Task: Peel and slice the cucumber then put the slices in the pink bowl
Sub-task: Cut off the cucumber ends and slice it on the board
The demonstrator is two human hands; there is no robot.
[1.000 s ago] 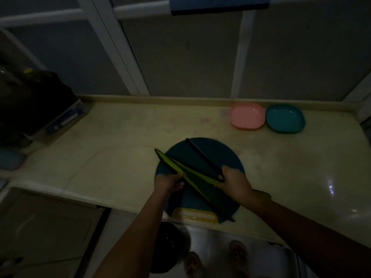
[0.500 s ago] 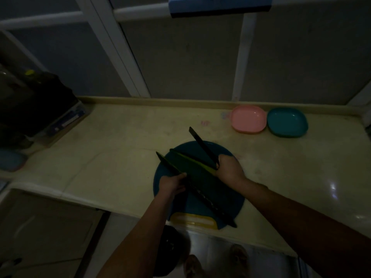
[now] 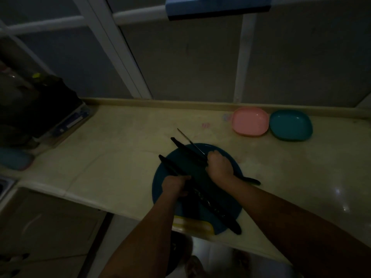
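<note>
two long dark green cucumber pieces (image 3: 212, 201) lie on one round blue plastic cutting board (image 3: 234, 207), their long axes parallel, pointing from near-right to far-left. the left hand (image 3: 174, 185) curls its fingers round the nearer piece. the right hand (image 3: 219, 165) clenches one thin metal knife (image 3: 189, 141), blade aimed far-left past the knuckles. one square pink plastic bowl (image 3: 250, 121) and one square teal plastic bowl (image 3: 290, 125) sit side by side, well beyond the right fingers.

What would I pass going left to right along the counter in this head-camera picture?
Dark appliance → round blue cutting board → pink bowl → teal bowl. Left out, since they overlap the board: left hand, right hand, knife, cucumber.
</note>
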